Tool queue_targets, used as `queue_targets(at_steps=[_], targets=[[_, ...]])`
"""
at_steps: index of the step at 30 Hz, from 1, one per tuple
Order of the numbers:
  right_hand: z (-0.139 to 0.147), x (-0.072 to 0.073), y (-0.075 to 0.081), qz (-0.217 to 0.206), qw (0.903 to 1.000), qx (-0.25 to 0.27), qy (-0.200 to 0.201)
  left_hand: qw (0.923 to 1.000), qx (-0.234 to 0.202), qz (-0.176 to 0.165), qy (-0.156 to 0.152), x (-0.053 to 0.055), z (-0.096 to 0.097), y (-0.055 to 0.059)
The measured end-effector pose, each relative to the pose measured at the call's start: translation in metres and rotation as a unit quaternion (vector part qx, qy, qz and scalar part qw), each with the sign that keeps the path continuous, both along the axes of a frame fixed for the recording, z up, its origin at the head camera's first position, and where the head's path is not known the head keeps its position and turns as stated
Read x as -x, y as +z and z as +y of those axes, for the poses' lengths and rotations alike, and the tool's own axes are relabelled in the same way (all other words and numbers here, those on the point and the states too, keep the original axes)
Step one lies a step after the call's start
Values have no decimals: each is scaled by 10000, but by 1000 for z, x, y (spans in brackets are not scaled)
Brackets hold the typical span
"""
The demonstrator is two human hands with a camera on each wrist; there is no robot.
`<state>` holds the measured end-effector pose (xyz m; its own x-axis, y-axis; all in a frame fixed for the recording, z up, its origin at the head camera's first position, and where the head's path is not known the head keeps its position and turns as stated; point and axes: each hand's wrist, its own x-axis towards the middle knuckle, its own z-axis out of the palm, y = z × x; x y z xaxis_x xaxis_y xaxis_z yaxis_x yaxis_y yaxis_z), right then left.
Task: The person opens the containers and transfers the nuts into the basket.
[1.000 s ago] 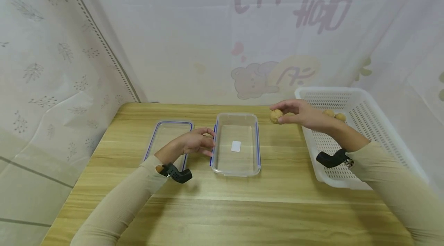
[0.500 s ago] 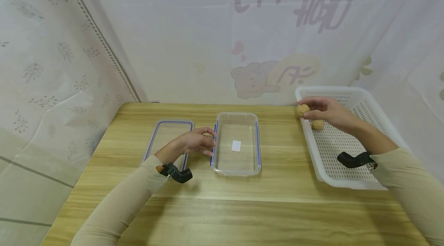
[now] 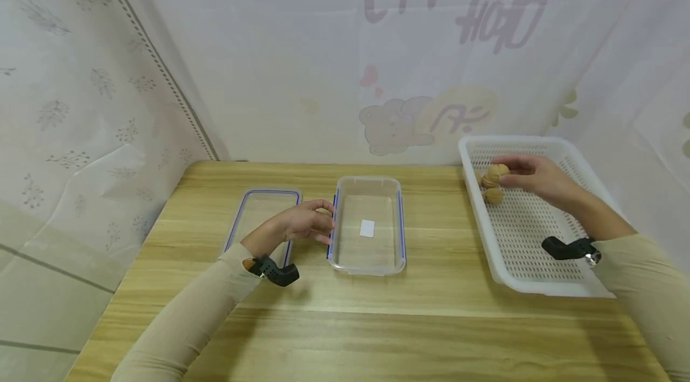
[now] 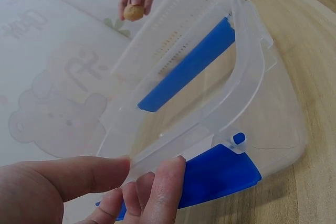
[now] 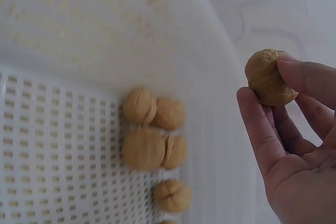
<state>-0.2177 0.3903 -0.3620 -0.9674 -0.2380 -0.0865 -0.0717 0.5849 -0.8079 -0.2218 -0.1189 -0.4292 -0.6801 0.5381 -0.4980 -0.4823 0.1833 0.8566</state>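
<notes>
My right hand (image 3: pixel 544 179) pinches a walnut (image 5: pixel 270 77) between thumb and fingers, above the far left part of the white perforated basket (image 3: pixel 501 259). Below it in the right wrist view, several walnuts (image 5: pixel 143 149) lie on the basket floor along one wall. My left hand (image 3: pixel 309 220) is at the left side of a clear lidless plastic box (image 3: pixel 366 269) with blue latches. Its fingertips touch or nearly touch the near blue latch (image 4: pixel 220 174), fingers loosely bent, with the thumb apart from them. A small white label (image 3: pixel 367 228) shows on the box's bottom.
A clear lid (image 3: pixel 266 191) with a blue seal lies left of the box, partly under my left forearm. All stand on a wooden table (image 3: pixel 345 334). A printed curtain (image 3: pixel 302 58) hangs close behind the table's far edge.
The right hand has moved right with the walnut, from over the table between box and basket to over the basket. My left hand and the box have stayed in place.
</notes>
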Motion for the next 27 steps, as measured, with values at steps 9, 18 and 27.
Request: queue_targets(at_steps=[9, 18, 27], targets=[[37, 4, -20, 1, 9996, -264, -137, 10000, 18, -21, -12, 1, 0, -2], [59, 9, -36, -195, 9955, -891, -264, 10000, -27, -7, -28, 0, 0, -1], [74, 12, -55, -680, 9883, -1314, -371, 10000, -17, -61, -10, 1, 0, -3]])
